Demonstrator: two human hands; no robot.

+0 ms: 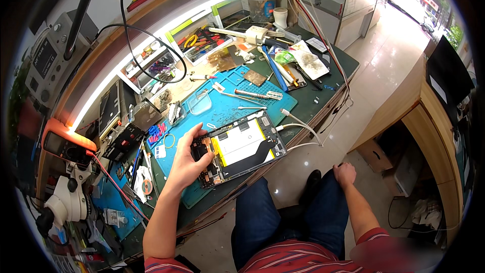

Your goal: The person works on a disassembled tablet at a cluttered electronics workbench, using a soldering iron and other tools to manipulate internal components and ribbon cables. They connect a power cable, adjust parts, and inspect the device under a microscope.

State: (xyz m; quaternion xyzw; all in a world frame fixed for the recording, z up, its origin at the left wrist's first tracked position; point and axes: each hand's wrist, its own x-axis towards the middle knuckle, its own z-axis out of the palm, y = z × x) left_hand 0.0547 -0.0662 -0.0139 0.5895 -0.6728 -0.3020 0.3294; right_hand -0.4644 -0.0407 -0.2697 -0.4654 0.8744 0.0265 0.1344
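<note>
An opened tablet (242, 141) lies tilted across the front edge of the bench, its back cover off. Its white battery (241, 140) has yellow edges, and a wide black ribbon (252, 157) runs beside it. My left hand (189, 161) grips the tablet's left end, thumb over the exposed circuit parts and fingers along the far edge. White cables (303, 127) reach the tablet's right end; whether both plug in I cannot tell. My right hand (345, 174) rests on my right knee with its fingers curled; what they hold, if anything, is hidden.
Beneath the tablet spreads a blue work mat (222, 96) with a screwdriver (252, 94), tweezers and a clear tray (200, 102). An orange multimeter (68, 141) and a white microscope (65, 199) stand left. Pliers (191, 40) and tools crowd the back. A wooden counter (404, 116) stands right.
</note>
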